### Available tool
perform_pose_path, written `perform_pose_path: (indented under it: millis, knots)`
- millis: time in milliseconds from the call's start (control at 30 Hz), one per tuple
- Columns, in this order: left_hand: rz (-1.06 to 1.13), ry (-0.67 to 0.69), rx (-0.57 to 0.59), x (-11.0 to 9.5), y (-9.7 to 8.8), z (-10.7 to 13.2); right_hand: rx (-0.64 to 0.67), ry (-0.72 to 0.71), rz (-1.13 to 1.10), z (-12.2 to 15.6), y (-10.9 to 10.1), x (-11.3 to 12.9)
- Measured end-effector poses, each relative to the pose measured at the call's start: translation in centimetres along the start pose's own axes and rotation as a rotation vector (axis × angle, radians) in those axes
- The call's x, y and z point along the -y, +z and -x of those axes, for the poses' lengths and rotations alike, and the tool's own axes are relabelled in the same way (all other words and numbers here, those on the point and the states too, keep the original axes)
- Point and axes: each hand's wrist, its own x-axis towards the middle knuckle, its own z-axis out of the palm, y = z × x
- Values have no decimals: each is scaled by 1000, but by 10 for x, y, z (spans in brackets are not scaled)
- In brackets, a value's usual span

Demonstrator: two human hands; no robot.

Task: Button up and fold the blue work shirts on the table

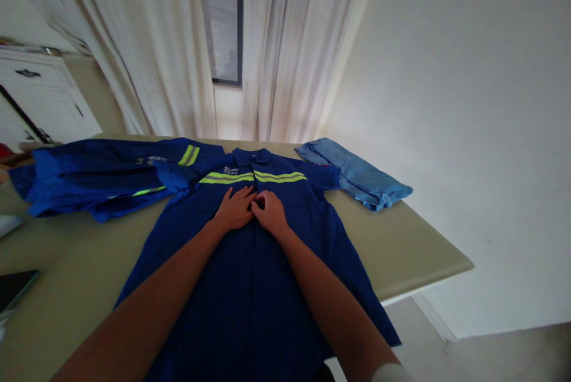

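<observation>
A dark blue work shirt (pixel 250 287) with yellow reflective chest stripes lies spread flat on the beige table (pixel 401 251), collar away from me. My left hand (pixel 234 208) rests flat on the shirt's chest just below the stripes, fingers stretched out. My right hand (pixel 270 212) lies right beside it at the front placket, fingers curled and pinched on the fabric there. The two hands touch each other at the shirt's centre line.
A second blue striped garment (pixel 98 177) lies crumpled at the table's left. A folded light blue cloth (pixel 357 174) sits at the right rear. A dark tablet (pixel 15 288) lies at the left edge. White curtains and a white cabinet (pixel 40 96) stand behind.
</observation>
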Motion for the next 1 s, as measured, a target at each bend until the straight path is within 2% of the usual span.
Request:
perform_pose_path:
  millis: [133, 233, 367, 567, 667, 1000]
  knots:
    - [46, 60, -152, 0, -2, 10, 57, -24, 1, 10, -10, -4]
    - [99, 129, -164, -3, -9, 16, 104, -31, 10, 8, -18, -10]
    - [169, 143, -149, -5, -11, 15, 126, 1, 17, 5, -23, -14]
    - [356, -43, -166, -6, 2, 7, 222, -50, 70, 7, -23, -10]
    - [373, -105, -191, -9, 5, 6, 209, -60, 114, 8, -22, -7]
    - [340, -255, -225, -26, 1, 11, 203, -48, -48, -1, -27, -13]
